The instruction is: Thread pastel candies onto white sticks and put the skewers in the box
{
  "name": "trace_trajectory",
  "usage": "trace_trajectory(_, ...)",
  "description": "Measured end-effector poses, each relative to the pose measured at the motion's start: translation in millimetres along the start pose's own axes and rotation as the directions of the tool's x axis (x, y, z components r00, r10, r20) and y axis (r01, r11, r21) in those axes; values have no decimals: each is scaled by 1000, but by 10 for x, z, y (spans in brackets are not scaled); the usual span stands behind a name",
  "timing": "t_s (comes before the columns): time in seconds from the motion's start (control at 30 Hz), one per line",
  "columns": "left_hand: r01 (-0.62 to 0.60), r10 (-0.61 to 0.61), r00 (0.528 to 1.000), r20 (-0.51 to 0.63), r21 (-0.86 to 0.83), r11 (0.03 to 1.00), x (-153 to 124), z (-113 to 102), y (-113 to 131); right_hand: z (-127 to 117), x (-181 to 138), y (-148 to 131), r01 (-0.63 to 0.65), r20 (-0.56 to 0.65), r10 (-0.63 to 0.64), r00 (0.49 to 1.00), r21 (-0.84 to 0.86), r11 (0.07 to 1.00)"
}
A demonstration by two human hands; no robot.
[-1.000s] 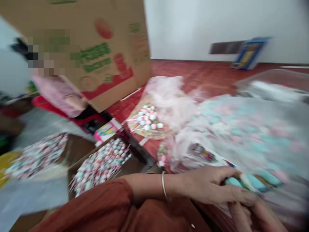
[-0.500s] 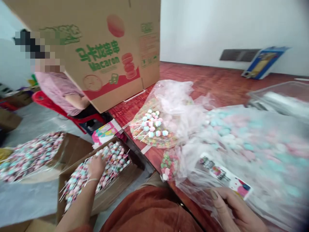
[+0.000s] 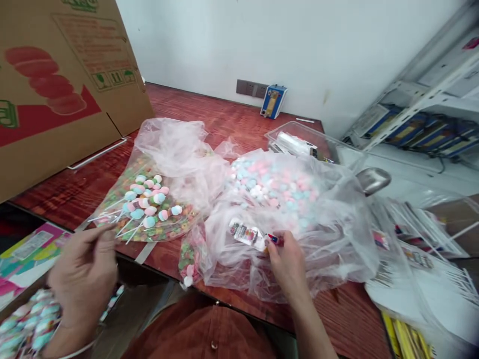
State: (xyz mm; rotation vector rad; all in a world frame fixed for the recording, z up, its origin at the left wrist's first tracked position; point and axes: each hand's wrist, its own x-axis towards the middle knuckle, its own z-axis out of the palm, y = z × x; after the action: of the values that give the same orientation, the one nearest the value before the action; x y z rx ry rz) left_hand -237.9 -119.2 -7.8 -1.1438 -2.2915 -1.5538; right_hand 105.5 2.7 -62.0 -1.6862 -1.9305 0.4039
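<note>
My left hand (image 3: 84, 271) hovers at the table's near edge with its fingers curled in. A few lollipops (image 3: 114, 298) stick out under its palm. Below it is a box of lollipops (image 3: 22, 326). My right hand (image 3: 288, 262) pinches a small printed packet (image 3: 247, 233) against a big clear bag of pink and blue candies (image 3: 284, 194). A second clear bag (image 3: 149, 204), to the left of the big one, holds lollipops lying on small coloured sweets. Both bags rest on the red wooden table (image 3: 224, 114).
A large cardboard box (image 3: 56, 85) with red and green print stands at the table's left. A clear plastic tub (image 3: 299, 142) sits behind the bags, and a blue device (image 3: 273, 99) leans on the wall. Printed wrappers in plastic (image 3: 422, 269) lie at right, below metal shelving (image 3: 422, 114).
My view has swung right. My left hand has come up out of the lollipop box to the table edge. My right hand has shifted up onto the printed packet.
</note>
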Motion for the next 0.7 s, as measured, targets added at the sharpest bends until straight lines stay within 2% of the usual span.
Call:
trace_trajectory(0.03,34,-21,992,121,-102,994,-101,134,259,2,-6,-22,5,7,-5,1000,-4,1000)
trace_trajectory(0.07,103,-30,958,286,-245,964,-231,267,506,-9,-9,-43,16,16,-16,1000,-6,1000)
trace_trajectory(0.1,252,-32,828,560,-322,913,-381,398,729,-32,-6,-60,34,28,-33,999,-12,999)
trace_trajectory(0.13,442,-19,593,805,-306,843,-541,530,920,-64,3,-73,58,34,-57,998,-23,998)
trace_trajectory(0.17,609,39,302,953,-224,761,-701,662,1076,-103,18,-80,86,31,-85,996,-40,995)
trace_trajectory(0.2,738,88,75,993,-115,665,-852,793,1195,-150,37,-85,117,21,-116,993,-58,991)
trace_trajectory(0.23,834,90,-49,995,-9,552,-986,921,1283,-203,59,-89,148,4,-148,989,-71,986)
trace_trajectory(0.27,898,101,-121,988,65,435,-1097,1044,1345,-264,81,-95,183,-11,-185,983,-68,981)
trace_trajectory(0.3,948,125,-128,984,84,307,-1181,1159,1388,-332,100,-105,216,-20,-217,976,-39,976)
trace_trajectory(0.33,983,158,-103,982,76,169,-1237,1263,1419,-406,115,-122,237,-20,-237,971,20,971)
trace_trajectory(0.4,996,210,7,978,12,-88,-1268,1428,1471,-560,130,-168,220,9,-226,974,188,957)
trace_trajectory(0.47,964,189,116,975,-65,-259,-1220,1534,1526,-696,128,-216,131,67,-164,984,350,928)
trace_trajectory(0.53,945,112,183,977,-143,-294,-1138,1586,1583,-784,115,-245,31,114,-93,989,461,887)
trace_trajectory(0.63,950,-6,247,969,-243,-196,-1028,1604,1650,-810,80,-249,-55,126,-14,992,533,844)
trace_trajectory(0.7,945,-72,294,953,-301,-129,-989,1602,1676,-783,46,-251,-77,113,22,993,510,857)
